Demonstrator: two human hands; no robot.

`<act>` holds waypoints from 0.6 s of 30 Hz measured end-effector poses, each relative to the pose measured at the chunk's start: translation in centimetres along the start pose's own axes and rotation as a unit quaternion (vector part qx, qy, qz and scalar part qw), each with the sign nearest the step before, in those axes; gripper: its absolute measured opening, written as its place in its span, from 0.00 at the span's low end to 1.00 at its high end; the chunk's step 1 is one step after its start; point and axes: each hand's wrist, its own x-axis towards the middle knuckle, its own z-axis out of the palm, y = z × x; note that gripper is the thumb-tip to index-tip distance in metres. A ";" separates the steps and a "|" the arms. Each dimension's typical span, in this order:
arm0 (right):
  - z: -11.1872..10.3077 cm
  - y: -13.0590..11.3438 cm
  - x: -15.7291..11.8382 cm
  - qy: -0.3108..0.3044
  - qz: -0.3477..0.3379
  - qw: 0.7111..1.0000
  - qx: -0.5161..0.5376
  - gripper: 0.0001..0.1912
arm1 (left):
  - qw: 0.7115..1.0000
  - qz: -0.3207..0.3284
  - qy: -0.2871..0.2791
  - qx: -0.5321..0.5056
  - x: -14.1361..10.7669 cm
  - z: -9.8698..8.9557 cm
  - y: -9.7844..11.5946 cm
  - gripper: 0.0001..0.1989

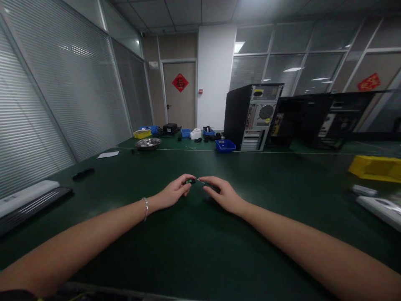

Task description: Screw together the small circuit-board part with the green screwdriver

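We see the left hand (175,191) pinching a small green-and-black part (189,181) above the desk (150,251), right hand (224,194) closed on a thin tool (201,181); if that tip slips sideways, we could scratch the part.

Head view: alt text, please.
Two bare hands meet over a green table: the left hand holds a small dark part, the right hand a thin tool pointed at it. Behind stand a black computer tower and blue bins.
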 end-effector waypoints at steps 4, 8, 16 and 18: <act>-0.1 -0.1 0.0 -0.014 -0.002 1.000 -0.025 0.18 | 1.000 0.017 -0.002 -0.002 -0.1 0.2 0.3 0.16; -0.1 0.0 -0.1 -0.017 0.005 0.999 -0.045 0.18 | 1.000 0.013 0.012 0.005 0.0 0.1 0.1 0.16; -0.3 -0.4 0.0 -0.035 0.013 0.998 -0.057 0.18 | 0.999 0.020 0.017 0.018 0.0 0.0 -0.4 0.18; -0.3 -0.4 0.0 -0.037 0.010 0.998 -0.055 0.18 | 1.000 0.019 0.013 0.003 0.1 -0.1 -0.6 0.17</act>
